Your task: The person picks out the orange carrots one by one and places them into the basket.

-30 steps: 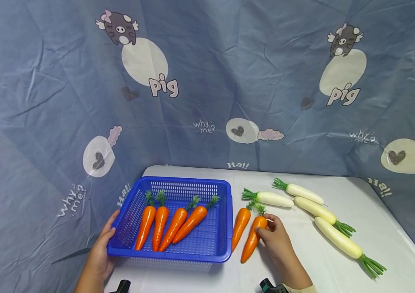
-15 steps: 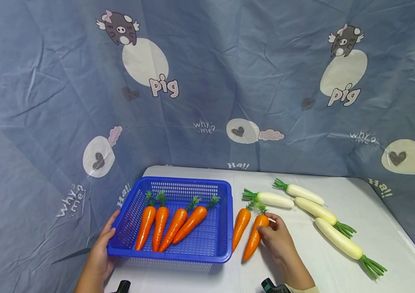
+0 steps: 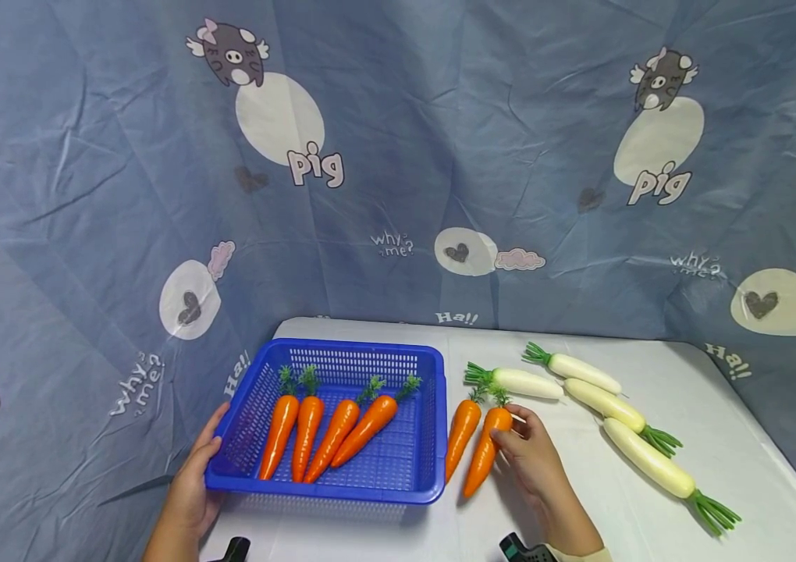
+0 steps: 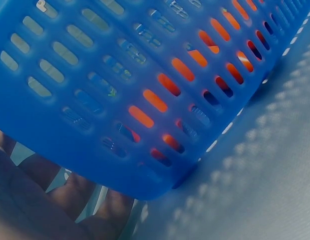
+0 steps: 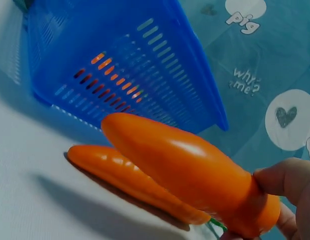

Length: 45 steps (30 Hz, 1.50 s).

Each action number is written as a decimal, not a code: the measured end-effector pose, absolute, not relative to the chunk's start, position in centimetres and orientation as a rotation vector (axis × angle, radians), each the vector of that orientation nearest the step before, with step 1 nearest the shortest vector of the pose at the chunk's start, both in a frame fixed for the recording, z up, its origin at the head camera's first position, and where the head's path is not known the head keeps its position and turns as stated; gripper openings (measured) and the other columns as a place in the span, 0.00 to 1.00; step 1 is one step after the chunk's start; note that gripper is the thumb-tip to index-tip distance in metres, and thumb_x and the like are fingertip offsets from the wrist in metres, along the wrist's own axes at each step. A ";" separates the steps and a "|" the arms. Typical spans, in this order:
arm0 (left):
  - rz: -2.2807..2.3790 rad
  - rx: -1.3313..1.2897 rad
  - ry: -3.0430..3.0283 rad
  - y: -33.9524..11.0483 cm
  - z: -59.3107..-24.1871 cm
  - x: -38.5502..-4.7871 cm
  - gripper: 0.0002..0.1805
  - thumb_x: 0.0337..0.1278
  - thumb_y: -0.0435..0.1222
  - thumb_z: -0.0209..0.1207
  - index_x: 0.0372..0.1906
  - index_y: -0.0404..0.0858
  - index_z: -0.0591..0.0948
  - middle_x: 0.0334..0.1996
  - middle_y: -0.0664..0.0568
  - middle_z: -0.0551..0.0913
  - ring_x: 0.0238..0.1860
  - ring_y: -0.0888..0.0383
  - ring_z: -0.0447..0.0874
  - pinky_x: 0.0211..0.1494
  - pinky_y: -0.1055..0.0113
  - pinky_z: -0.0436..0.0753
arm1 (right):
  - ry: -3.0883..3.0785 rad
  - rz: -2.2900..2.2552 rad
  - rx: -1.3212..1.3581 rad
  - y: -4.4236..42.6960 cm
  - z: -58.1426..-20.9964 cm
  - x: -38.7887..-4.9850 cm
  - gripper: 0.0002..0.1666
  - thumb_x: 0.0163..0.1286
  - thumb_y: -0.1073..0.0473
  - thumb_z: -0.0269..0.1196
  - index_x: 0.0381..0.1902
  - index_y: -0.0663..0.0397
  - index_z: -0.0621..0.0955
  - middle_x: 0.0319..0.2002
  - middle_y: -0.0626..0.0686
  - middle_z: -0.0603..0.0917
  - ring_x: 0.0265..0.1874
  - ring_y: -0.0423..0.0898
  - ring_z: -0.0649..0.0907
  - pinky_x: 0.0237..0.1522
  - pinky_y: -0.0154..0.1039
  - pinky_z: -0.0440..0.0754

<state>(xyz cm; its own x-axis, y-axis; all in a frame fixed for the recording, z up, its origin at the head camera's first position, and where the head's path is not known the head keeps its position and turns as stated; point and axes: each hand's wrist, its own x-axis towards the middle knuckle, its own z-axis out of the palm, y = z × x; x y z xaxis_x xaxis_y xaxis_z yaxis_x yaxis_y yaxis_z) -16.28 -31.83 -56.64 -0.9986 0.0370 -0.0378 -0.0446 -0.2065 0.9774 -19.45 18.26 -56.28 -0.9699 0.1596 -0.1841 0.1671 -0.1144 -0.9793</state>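
Observation:
My left hand (image 3: 192,484) grips the left side of a blue plastic basket (image 3: 328,495); in the left wrist view its fingers (image 4: 69,195) meet the basket's rim and their tips are hidden. Several orange carrots with green tops, one a carrot (image 3: 278,437) at the left, lie inside. To the basket's right, my right hand (image 3: 531,453) pinches a carrot (image 3: 485,453) near its leafy end. The right wrist view shows this held carrot (image 5: 185,170) raised a little, tip toward the basket. Beneath it another carrot (image 5: 134,180) lies on the table beside the basket.
Several white radishes with green stems, among them a radish (image 3: 651,457), lie on the white table (image 3: 728,437) to the right. A blue printed cloth (image 3: 384,156) hangs behind and at both sides. Black devices (image 3: 527,550) show at the wrists.
The carrot in my right hand has shifted slightly, its tip rising a little off its earlier place. My left hand and the basket have stayed put.

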 end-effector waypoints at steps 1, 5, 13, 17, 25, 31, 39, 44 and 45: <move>2.405 0.005 1.941 -31.8 -56.7 -16.3 0.32 0.86 0.47 0.36 0.86 0.55 0.45 0.67 0.77 0.67 0.60 0.69 0.74 0.58 0.70 0.77 | 2.076 -2.317 0.381 18.2 -56.2 -19.4 0.36 0.68 0.72 0.63 0.72 0.63 0.65 0.54 0.61 0.71 0.45 0.45 0.80 0.46 0.31 0.84; 2.398 -0.009 1.947 -31.8 -56.7 -16.3 0.33 0.85 0.47 0.36 0.86 0.55 0.45 0.69 0.76 0.65 0.60 0.70 0.74 0.58 0.71 0.77 | 2.053 -2.331 0.373 18.0 -55.7 -19.3 0.36 0.69 0.72 0.63 0.73 0.62 0.65 0.56 0.61 0.70 0.46 0.45 0.80 0.46 0.32 0.84; 2.364 -0.091 1.966 -31.7 -56.4 -16.3 0.32 0.85 0.49 0.35 0.86 0.58 0.45 0.77 0.65 0.55 0.62 0.69 0.70 0.59 0.72 0.75 | 2.022 -2.339 0.341 17.7 -54.7 -19.2 0.34 0.70 0.71 0.63 0.71 0.60 0.67 0.59 0.62 0.70 0.48 0.47 0.81 0.47 0.34 0.85; 2.393 -0.025 1.941 -31.6 -56.7 -16.2 0.33 0.86 0.48 0.36 0.86 0.56 0.45 0.72 0.70 0.60 0.61 0.69 0.72 0.59 0.71 0.75 | 2.003 -2.345 0.331 17.5 -54.3 -19.2 0.33 0.70 0.72 0.62 0.71 0.60 0.67 0.58 0.61 0.71 0.48 0.47 0.81 0.48 0.33 0.85; 2.448 0.059 1.889 -31.6 -56.9 -16.3 0.32 0.86 0.45 0.36 0.86 0.55 0.45 0.66 0.78 0.69 0.59 0.68 0.75 0.58 0.70 0.78 | 1.960 -2.385 0.280 16.9 -53.3 -19.0 0.34 0.70 0.73 0.62 0.72 0.61 0.67 0.55 0.58 0.73 0.48 0.47 0.81 0.49 0.34 0.84; 2.376 -0.049 1.950 -31.5 -56.4 -16.4 0.32 0.85 0.48 0.34 0.86 0.58 0.45 0.77 0.68 0.55 0.65 0.68 0.66 0.61 0.73 0.72 | 1.923 -2.416 0.280 16.6 -52.7 -19.0 0.32 0.70 0.72 0.62 0.70 0.60 0.68 0.52 0.56 0.75 0.48 0.48 0.81 0.51 0.36 0.84; 2.359 -0.068 1.966 -31.5 -56.3 -16.4 0.32 0.85 0.48 0.33 0.86 0.59 0.45 0.81 0.63 0.49 0.68 0.66 0.61 0.63 0.72 0.68 | 1.871 -2.462 0.252 16.1 -52.1 -18.8 0.31 0.70 0.73 0.61 0.69 0.60 0.69 0.52 0.57 0.76 0.49 0.48 0.82 0.54 0.37 0.84; 2.376 -0.026 1.951 -31.7 -56.5 -16.3 0.32 0.85 0.48 0.33 0.86 0.57 0.44 0.78 0.66 0.52 0.66 0.66 0.63 0.62 0.72 0.70 | 1.850 -2.487 0.212 15.4 -51.7 -18.8 0.31 0.70 0.73 0.61 0.69 0.60 0.68 0.52 0.57 0.76 0.49 0.49 0.82 0.54 0.37 0.84; 2.377 -0.028 1.953 -31.8 -56.5 -16.3 0.32 0.85 0.48 0.33 0.86 0.57 0.44 0.78 0.67 0.52 0.66 0.67 0.64 0.62 0.73 0.70 | 1.848 -2.488 0.207 15.2 -51.6 -18.8 0.31 0.70 0.73 0.61 0.69 0.60 0.68 0.53 0.58 0.76 0.49 0.49 0.82 0.54 0.37 0.84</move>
<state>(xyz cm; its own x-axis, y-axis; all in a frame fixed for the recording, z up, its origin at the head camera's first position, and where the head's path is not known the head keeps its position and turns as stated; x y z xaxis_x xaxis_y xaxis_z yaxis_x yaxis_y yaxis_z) -16.30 -31.77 -56.55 -0.9977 0.0389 -0.0552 -0.0617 -0.1931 0.9792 -18.85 15.16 -51.63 -0.9905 0.0508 -0.1280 0.1078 -0.2916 -0.9504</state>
